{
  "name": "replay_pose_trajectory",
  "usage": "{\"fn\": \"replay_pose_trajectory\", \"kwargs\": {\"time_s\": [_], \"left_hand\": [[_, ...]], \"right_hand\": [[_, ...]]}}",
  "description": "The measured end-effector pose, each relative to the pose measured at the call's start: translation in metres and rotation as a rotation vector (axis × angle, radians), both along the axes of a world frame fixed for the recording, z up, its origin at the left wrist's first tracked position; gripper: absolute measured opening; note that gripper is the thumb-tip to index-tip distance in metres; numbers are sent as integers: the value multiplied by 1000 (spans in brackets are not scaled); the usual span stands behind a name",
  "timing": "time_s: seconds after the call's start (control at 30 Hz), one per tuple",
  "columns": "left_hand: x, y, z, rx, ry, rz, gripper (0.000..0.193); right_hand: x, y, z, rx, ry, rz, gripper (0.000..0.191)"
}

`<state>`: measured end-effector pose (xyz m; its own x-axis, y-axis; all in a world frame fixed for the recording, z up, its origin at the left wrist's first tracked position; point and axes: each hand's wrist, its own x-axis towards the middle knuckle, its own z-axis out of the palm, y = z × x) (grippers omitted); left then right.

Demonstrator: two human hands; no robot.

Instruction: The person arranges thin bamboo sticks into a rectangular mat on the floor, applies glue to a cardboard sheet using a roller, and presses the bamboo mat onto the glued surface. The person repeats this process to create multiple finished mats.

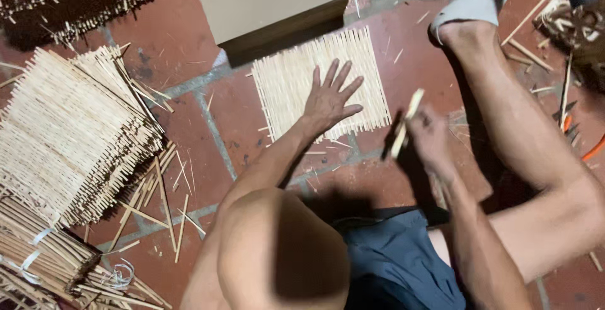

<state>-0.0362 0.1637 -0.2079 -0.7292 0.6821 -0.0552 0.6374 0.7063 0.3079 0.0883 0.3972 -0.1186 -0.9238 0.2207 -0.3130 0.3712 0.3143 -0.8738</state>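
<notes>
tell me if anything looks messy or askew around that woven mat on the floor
The woven bamboo mat lies flat under the left hand, its slats even. What looks untidy is the floor: loose bamboo slivers lie scattered at odd angles beside the stack of finished mats. The right hand holds a bamboo strip.

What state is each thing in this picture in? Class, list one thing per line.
Left hand: open, fingers spread, pressed flat on the mat.
Right hand: closed around a pale flat bamboo strip, blurred.
Square woven pale bamboo mat: lying flat on the red tiled floor.
Stack of woven bamboo mats: piled, edges uneven.
</notes>
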Motion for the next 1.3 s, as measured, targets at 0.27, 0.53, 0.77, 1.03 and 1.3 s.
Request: {"fn": "replay_pose_trajectory", "kwargs": {"time_s": [0.27,0.53,0.77,1.03,1.3], "left_hand": [[-13,-10,19,-86,-34,-92,59],[-15,-10,10,-23,2,-95,53],[-15,-11,13,0,-17,-120,53],[-14,-9,9,16,-19,-135,54],[-22,-11,9,96,-56,-102,53]], "right_hand": [[32,-49,-26,679,-102,360,23],[30,-56,-49,627,-55,385,22],[31,-51,-57,630,7,377,17],[20,-55,-50,635,-4,384,18],[31,-57,-18,694,30,344,21]]}}
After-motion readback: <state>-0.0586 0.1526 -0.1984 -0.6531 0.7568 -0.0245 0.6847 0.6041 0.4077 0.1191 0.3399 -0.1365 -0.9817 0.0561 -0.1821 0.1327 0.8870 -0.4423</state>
